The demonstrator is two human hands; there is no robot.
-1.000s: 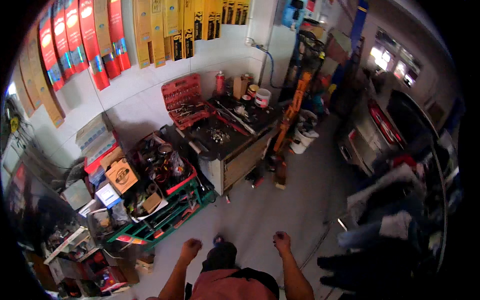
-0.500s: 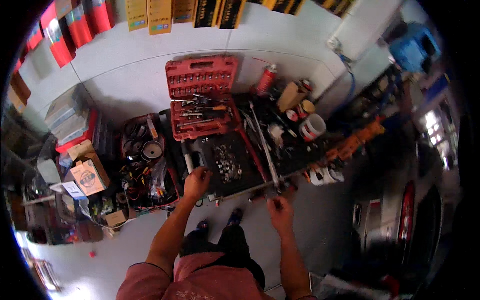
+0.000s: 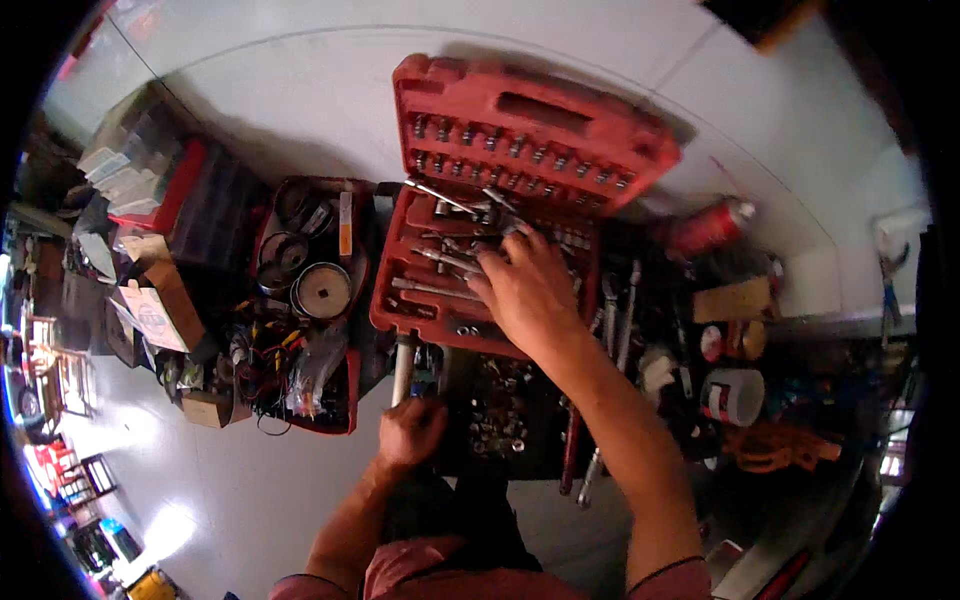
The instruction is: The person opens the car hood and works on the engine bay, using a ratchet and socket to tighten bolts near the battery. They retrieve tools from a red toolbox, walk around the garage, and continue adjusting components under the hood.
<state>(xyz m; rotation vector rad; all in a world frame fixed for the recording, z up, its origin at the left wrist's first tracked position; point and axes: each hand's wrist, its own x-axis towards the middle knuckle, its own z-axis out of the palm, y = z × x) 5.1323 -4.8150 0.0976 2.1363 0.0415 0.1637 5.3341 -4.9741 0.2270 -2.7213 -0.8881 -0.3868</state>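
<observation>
An open red socket-set case (image 3: 432,310) lies on a dark workbench, its lid (image 3: 530,125) propped against the white wall and lined with rows of sockets. My right hand (image 3: 525,290) reaches into the case's lower tray, fingers spread over ratchets and chrome tools; whether it grips one I cannot tell. My left hand (image 3: 410,430) is curled at the bench's front edge, near a pale handle (image 3: 403,368) that sticks out below the case. A dark tray of small nuts and bolts (image 3: 497,415) sits between my arms.
A red crate (image 3: 335,410) of round metal parts and wires stands left of the case. Wrenches (image 3: 617,320), a red spray can (image 3: 705,228), a white tub (image 3: 735,395) and an orange tool (image 3: 780,445) crowd the bench's right. Cardboard boxes (image 3: 165,305) sit at the left.
The view has closed in on the workbench. My right hand has gone from the bench's front edge up into the red case; my left hand has dropped back to the front edge.
</observation>
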